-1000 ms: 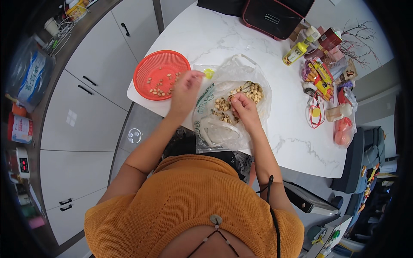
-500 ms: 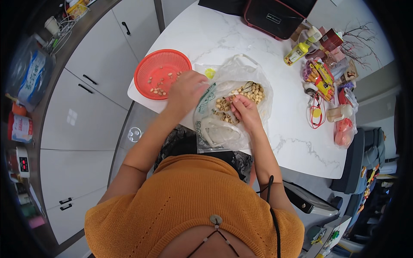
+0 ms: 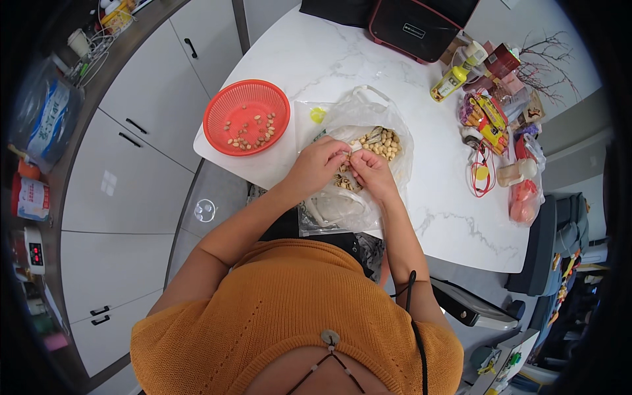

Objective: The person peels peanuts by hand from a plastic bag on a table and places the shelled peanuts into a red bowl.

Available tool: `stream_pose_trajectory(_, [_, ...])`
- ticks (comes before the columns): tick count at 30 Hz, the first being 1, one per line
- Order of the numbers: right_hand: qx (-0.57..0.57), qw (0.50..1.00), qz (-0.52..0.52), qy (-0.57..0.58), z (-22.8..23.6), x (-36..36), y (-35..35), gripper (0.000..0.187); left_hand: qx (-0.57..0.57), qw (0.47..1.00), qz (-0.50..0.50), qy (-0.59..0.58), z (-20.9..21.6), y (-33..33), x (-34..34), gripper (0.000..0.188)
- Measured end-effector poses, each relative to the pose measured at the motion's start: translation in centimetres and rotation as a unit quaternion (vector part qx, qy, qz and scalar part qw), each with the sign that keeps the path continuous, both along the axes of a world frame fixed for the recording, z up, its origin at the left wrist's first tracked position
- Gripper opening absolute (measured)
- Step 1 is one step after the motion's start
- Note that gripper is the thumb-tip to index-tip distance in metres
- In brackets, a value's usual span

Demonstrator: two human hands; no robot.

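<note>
Over an open translucent plastic bag (image 3: 395, 118), my left hand (image 3: 316, 166) and my right hand (image 3: 373, 172) meet with fingertips pinched close together. Between them is a small pale piece, seemingly a peanut, mostly covered by the fingers. Just beyond my right hand, a heap of tan peanuts in their shells (image 3: 387, 143) fills the far part of the bag. Broken shells (image 3: 345, 182) lie below my fingers in its nearer part. To the left, a red plastic basket (image 3: 282, 118) holds scattered pinkish-brown kernels (image 3: 245, 140).
The bag rests on a white marbled table (image 3: 454, 197). A dark box-shaped case (image 3: 415, 33) stands at the far edge. On the right are a yellow bottle (image 3: 450, 82), snack packets (image 3: 487, 118), a jar (image 3: 517, 172) and a red cord (image 3: 475, 181). White cabinets (image 3: 125, 178) line the left.
My left hand has come back from the basket's right edge to the bag and joined my right hand. My right hand has stayed over the bag, its fingers still pinched.
</note>
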State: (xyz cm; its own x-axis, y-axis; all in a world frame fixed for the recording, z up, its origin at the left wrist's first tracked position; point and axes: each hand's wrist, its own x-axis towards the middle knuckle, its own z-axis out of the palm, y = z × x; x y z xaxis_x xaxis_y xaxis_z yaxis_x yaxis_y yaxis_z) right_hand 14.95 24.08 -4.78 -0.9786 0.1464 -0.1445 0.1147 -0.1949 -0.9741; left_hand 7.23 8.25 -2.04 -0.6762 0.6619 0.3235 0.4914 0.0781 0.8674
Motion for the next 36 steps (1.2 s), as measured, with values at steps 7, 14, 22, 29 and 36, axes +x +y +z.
stream_pose_trajectory(7, [0.002, 1.0, -0.009, 0.017, -0.3, -0.1, -0.1, 0.014, 0.009, 1.0, 0.012, -0.013, -0.3, 0.0, 0.2, 0.013])
stream_pose_trajectory(14, [0.102, 0.993, -0.035, 0.055, -0.1, 0.0, -0.8, 0.014, -0.013, 0.997, 0.058, 0.047, -0.4, -0.1, 0.3, 0.008])
stream_pose_trajectory(22, [0.329, 0.937, -0.042, 0.109, 0.8, 0.4, -1.8, 0.012, -0.001, 0.999, 0.035, 0.016, -0.4, -0.4, 0.2, 0.007])
stream_pose_trajectory(29, [0.405, 0.903, -0.059, 0.133, 1.1, 0.4, -1.9, 0.012, -0.004, 0.999, 0.033, -0.033, -0.8, -0.1, 0.0, 0.007])
stream_pose_trajectory(36, [0.415, 0.899, -0.063, 0.125, 1.3, 0.4, -1.9, 0.014, -0.024, 0.998, 0.022, -0.05, -0.5, -0.2, -0.1, 0.006])
